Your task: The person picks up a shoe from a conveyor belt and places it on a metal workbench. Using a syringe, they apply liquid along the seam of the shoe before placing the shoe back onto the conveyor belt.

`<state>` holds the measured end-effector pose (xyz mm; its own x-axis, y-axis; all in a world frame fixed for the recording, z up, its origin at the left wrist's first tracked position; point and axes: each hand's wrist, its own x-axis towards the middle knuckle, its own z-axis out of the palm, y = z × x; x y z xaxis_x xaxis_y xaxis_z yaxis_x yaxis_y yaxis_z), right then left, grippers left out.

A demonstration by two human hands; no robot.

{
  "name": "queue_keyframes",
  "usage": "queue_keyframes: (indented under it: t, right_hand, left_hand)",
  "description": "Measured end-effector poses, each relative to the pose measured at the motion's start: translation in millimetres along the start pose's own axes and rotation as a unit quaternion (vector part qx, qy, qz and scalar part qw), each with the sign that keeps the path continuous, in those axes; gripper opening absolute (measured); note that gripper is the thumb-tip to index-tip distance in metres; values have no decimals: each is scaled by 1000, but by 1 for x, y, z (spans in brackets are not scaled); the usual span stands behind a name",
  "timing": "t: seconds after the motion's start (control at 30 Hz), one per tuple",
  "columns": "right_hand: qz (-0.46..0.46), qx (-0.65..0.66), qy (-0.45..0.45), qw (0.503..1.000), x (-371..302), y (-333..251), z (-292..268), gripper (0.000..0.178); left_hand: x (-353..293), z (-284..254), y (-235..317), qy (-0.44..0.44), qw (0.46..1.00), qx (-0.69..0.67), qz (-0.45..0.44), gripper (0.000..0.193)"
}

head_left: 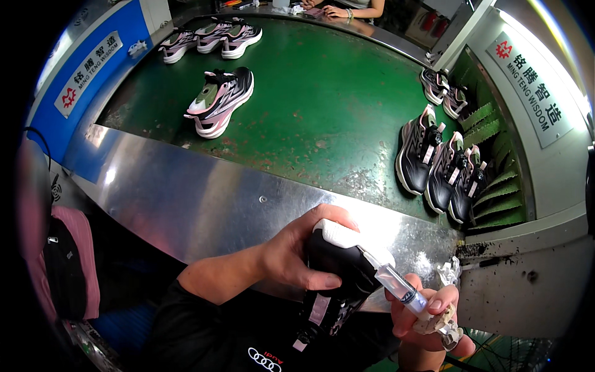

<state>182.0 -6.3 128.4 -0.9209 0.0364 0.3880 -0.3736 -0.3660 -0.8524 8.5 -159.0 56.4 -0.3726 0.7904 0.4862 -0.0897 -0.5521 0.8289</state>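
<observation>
- Black sneaker [338, 273] with a white sole sits low in the head view, held over the person's lap, just below the shiny metal edge [204, 204] of the table, its sole end turned up toward that edge.
- Left hand [297, 248] wraps the sneaker from the left: fingers curl over the white sole at the top, thumb lies across the black side, so this grip is clamped on the sneaker.
- Right hand [427, 316] comes in from the lower right and is closed around a clear syringe [396, 285]; the syringe's thin end touches the white sole near the top of the sneaker.
- A crumpled scrap of pale material [437, 322] is pinched in the same right hand, just beside the syringe's rear end.
- Green belt [334, 99] fills the table beyond the metal edge, its surface scuffed and stained.
- One black and pink sneaker [220, 99] lies alone on the belt, upper left of centre.
- Three dark sneakers [443, 170] lie close together at the belt's right side, touching one another.
- Two smaller-looking sneakers [443, 90] lie further up the right side, near the green ribbed guide [496, 186].
- A group of pink and white sneakers [211, 37] lies at the far left end of the belt.
- Another person's hands [334, 9] rest at the far end of the table, well apart from the held sneaker.
- A pink and black bag [68, 260] hangs at the left, below the table.
</observation>
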Motion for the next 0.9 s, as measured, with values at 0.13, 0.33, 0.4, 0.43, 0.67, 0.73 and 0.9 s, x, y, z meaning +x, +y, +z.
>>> queue_keyframes:
  t: [0.13,0.33,0.4,0.43,0.67,0.73,0.9]
  right_hand:
    - [2,-2,8,1000,-1,0,-2,66]
    - [9,2,25,1000,-3,0,1,66]
    - [15,5,35,999,-6,0,1,66]
    - [16,6,43,999,-7,0,1,67]
    - [16,10,85,996,-17,4,1,69]
    - [8,27,73,997,-21,7,-5,70]
    - [-26,96,21,995,-31,16,-19,77]
  left_hand:
    - [1,1,1,15,999,-36,-17,67]
    - [-1,-3,0,24,999,-34,-23,69]
    - [0,-3,1,28,998,-45,-27,69]
    - [0,-4,0,34,998,-46,-30,70]
    - [0,-7,-3,96,992,-50,-61,72]
    - [3,-7,0,118,990,-44,-70,71]
    - [2,-12,-5,119,980,-122,-107,70]
